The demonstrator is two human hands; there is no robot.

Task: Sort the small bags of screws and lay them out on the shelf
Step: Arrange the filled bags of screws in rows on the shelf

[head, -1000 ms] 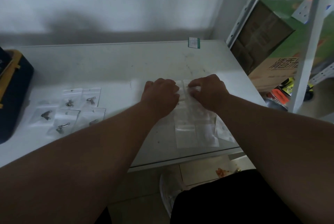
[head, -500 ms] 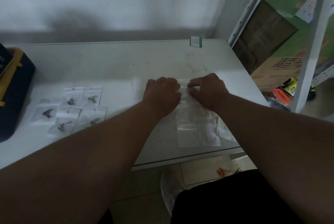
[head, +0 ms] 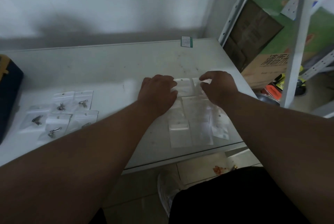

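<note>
Both hands rest on a cluster of clear bags at the right end of the white shelf. Left hand lies palm-down, fingers curled, pressing the cluster's left edge. Right hand pinches the top corner of one small bag between thumb and fingertips. Five bags holding screws lie in two rows near the shelf's left end, well apart from the hands. A dark case sits at the far left.

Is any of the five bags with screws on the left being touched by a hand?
No, both the left hand and right hand rest on the clear bags at right, apart from the screw bags.
</note>
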